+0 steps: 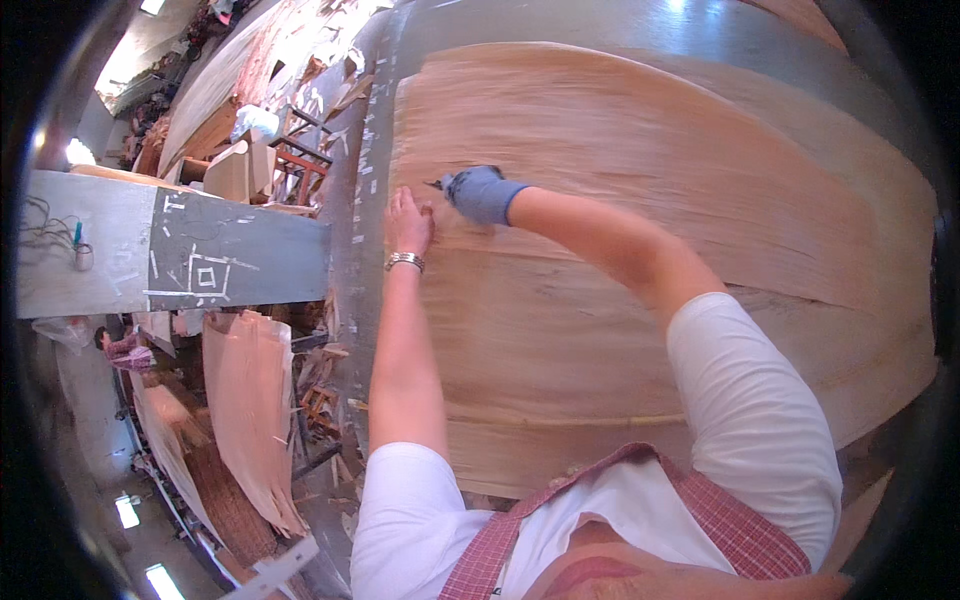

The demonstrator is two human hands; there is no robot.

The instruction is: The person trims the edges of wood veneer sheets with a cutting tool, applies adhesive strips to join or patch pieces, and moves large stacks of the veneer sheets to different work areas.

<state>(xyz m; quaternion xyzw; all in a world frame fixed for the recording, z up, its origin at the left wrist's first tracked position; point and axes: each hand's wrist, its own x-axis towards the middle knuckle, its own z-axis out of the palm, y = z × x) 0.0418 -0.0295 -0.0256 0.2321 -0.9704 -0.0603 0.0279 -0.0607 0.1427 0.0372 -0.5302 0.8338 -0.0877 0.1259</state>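
Large thin sheets of wood veneer (560, 340) lie spread in front of me, their left edge running close to my left hand. My left hand (408, 222), bare and with a metal band at the wrist, rests flat on that edge, its fingers stretched forward. Just to its right, my right hand (478, 193) wears a blue-grey glove and is closed. From its fingers a thin dark pointed tool (434, 184) sticks out to the left, over the veneer. The glove hides most of the tool, so its kind is unclear.
A grey board (270, 255) with white tape marks juts out to the left of the work surface's grey edge (365, 230). Stacked veneer (250, 400), scraps and a wooden stool (300, 165) stand beyond. Another person (128, 350) is at the far left.
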